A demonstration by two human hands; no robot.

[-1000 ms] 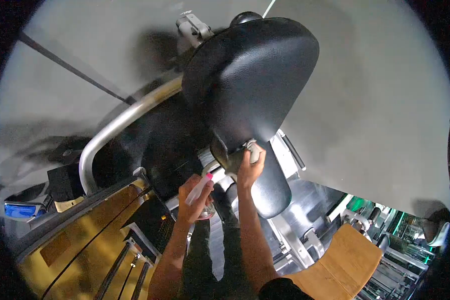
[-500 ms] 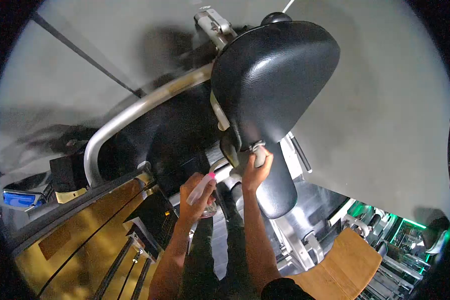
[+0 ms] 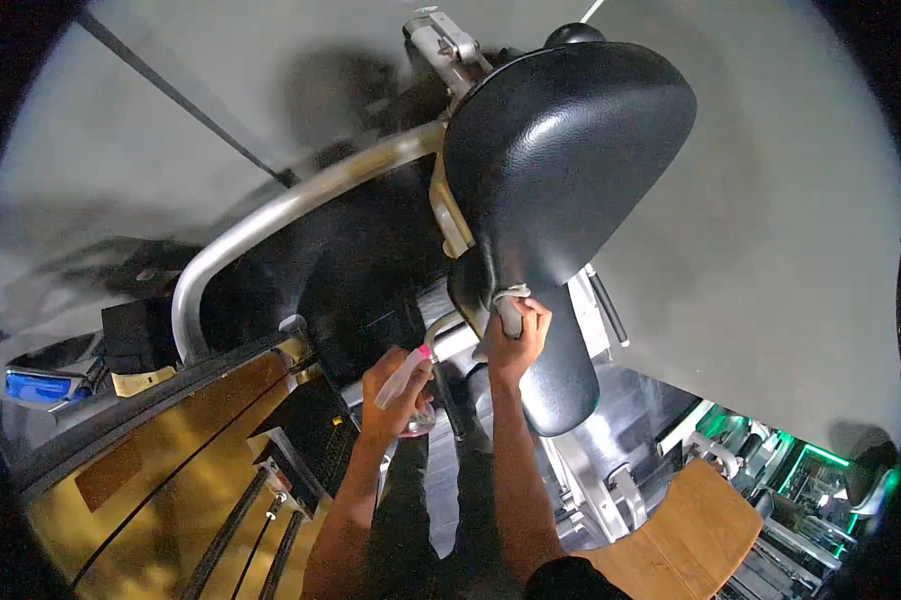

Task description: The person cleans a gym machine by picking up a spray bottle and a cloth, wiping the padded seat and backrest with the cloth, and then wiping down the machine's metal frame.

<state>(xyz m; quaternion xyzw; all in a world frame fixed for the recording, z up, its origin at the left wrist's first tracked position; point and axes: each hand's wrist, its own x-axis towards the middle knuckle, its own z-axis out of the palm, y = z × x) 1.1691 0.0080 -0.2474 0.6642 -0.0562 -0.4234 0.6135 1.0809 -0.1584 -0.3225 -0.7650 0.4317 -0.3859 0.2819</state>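
My left hand (image 3: 393, 392) is wrapped round a spray bottle (image 3: 403, 380) with a whitish head and a pink nozzle tip; its clear body shows below the fingers. In my right hand (image 3: 517, 338) is a pale cloth (image 3: 510, 312), bunched and pressed on the lower end of a large black padded backrest (image 3: 571, 150). Just below that hand lies a second black pad, the seat (image 3: 561, 385). My fingers hide part of the cloth.
A curved metal tube (image 3: 271, 215) runs left of the backrest. A black handle (image 3: 608, 308) sticks out at the right. Lower right are a tan pad (image 3: 681, 530) and more gym equipment. A blue object (image 3: 41, 386) is at the far left.
The backrest and metal frame have shifted right in the view. My right hand has moved slightly right and down with the cloth, staying at the backrest's lower end. My left hand keeps the bottle.
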